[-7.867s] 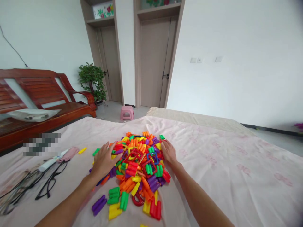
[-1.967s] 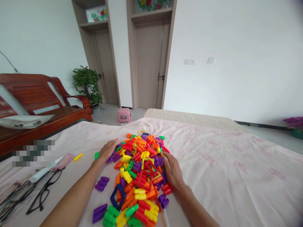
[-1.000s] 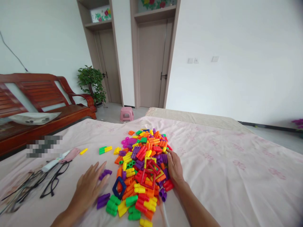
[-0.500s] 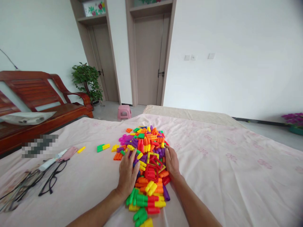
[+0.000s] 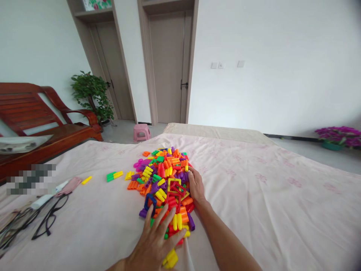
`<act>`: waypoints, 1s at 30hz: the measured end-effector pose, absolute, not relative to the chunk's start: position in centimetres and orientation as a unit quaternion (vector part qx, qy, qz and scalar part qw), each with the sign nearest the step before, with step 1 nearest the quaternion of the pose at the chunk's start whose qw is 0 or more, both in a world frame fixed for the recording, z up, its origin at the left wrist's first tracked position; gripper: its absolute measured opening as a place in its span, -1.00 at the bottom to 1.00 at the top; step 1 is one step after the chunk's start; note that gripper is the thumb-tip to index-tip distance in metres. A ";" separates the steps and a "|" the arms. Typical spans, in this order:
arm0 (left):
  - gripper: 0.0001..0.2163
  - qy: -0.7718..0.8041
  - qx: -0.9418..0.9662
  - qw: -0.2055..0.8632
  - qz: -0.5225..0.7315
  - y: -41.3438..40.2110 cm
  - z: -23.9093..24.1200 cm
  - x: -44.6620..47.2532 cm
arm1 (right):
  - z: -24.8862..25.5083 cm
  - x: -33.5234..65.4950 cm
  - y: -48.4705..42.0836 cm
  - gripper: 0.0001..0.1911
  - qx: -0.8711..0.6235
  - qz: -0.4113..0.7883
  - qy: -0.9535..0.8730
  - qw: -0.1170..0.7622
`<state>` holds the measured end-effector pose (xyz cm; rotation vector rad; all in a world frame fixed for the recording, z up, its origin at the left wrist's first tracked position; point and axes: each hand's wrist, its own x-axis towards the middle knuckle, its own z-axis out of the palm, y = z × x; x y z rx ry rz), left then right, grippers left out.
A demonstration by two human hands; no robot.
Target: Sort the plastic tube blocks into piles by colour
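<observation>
A heap of bullet-shaped plastic building blocks [image 5: 160, 169] in red, orange, yellow, green and purple lies on a pale pink flowered cloth [image 5: 239, 210]. Fingers spread, my left hand [image 5: 158, 233] rests over the near end of the heap and hides some blocks there. My right hand [image 5: 196, 184] lies along the heap's right side, its fingers stretched out against the blocks. Red and yellow square frames [image 5: 174, 186] sit on top near that hand. Beside my left fingertips is a dark blue frame piece [image 5: 150, 203]. A yellow block [image 5: 170, 259] lies at the near edge.
Left of the heap lie a green and yellow block pair [image 5: 114, 175], a single yellow block [image 5: 87, 180], black-framed glasses [image 5: 52, 214] and a white tube [image 5: 42, 201]. Beyond the cloth stand a wooden bench [image 5: 53, 120], a pink stool [image 5: 141, 132] and a potted plant [image 5: 93, 96].
My left hand has moved from the heap's left side toward me, onto its near end, with fingers spreading. My right hand stays at the right side. The view has turned slightly right.
</observation>
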<state>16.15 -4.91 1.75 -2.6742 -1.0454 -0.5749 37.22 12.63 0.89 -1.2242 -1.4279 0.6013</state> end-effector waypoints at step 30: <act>-0.46 -0.737 -0.621 -0.033 -0.265 15.2 4.6 3.1 | 2.6 36.9 11.1 -0.54 -0.365 0.339 -0.751 0.434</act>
